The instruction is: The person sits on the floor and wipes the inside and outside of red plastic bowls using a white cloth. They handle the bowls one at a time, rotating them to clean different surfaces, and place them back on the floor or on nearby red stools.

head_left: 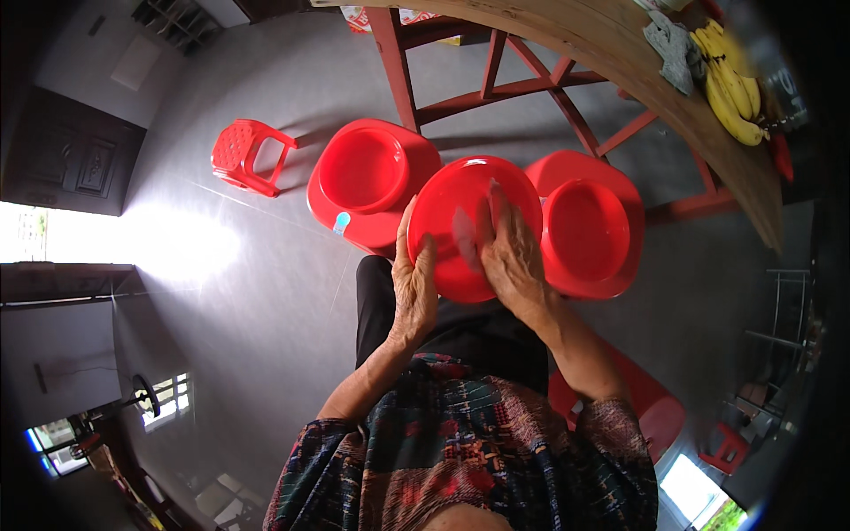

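Observation:
I hold a round, shiny red plastic basin point(452, 190) above my lap. My left hand point(414, 274) grips its left rim, thumb on the inner side and fingers around the outside. My right hand point(509, 248) lies over the right half of the basin, fingers stretched out against its surface. A pinkish shape beside those fingers may be their reflection; I cannot tell. Another red basin point(361, 170) rests on a red plastic stool point(416, 146) at the left. At the right, a third red basin point(586, 230) sits on a second red stool point(624, 190).
A small red stool point(243, 155) stands on the grey floor farther left. Ahead is a wooden table point(611, 53) with red legs, bearing bananas point(730, 84) and a grey cloth point(670, 51). Beneath me is a red seat point(651, 403). A dark door point(75, 155) is at far left.

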`<act>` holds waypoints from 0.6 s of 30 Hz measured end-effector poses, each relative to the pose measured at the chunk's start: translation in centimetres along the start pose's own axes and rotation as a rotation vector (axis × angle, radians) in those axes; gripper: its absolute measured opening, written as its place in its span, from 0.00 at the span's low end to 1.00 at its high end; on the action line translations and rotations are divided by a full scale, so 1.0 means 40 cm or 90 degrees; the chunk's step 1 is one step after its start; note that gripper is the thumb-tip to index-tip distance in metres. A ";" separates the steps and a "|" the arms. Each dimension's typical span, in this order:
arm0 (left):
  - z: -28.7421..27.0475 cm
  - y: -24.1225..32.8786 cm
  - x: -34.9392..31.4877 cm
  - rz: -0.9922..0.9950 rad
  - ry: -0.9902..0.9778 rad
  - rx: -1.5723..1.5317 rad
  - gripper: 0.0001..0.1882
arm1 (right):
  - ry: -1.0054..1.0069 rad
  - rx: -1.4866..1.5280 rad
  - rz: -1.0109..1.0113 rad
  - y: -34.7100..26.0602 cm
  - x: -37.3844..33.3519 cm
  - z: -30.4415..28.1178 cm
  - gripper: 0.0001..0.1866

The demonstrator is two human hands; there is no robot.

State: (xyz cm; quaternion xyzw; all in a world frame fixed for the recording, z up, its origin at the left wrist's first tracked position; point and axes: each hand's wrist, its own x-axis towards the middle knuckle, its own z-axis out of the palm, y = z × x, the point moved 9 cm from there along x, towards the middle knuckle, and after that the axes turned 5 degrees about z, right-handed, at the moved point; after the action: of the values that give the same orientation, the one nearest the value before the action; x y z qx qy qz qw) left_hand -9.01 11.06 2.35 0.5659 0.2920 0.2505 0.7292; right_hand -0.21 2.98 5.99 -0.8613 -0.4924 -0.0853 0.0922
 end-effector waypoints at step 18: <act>-0.019 -0.015 0.002 0.011 0.028 0.043 0.26 | 0.104 -0.049 -0.063 -0.022 0.033 -0.001 0.30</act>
State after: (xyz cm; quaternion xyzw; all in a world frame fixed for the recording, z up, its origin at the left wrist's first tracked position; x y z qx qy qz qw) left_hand -9.48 11.50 1.60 0.5873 0.3112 0.2589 0.7008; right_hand -0.32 4.52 6.39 -0.8288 -0.5218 -0.1787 0.0944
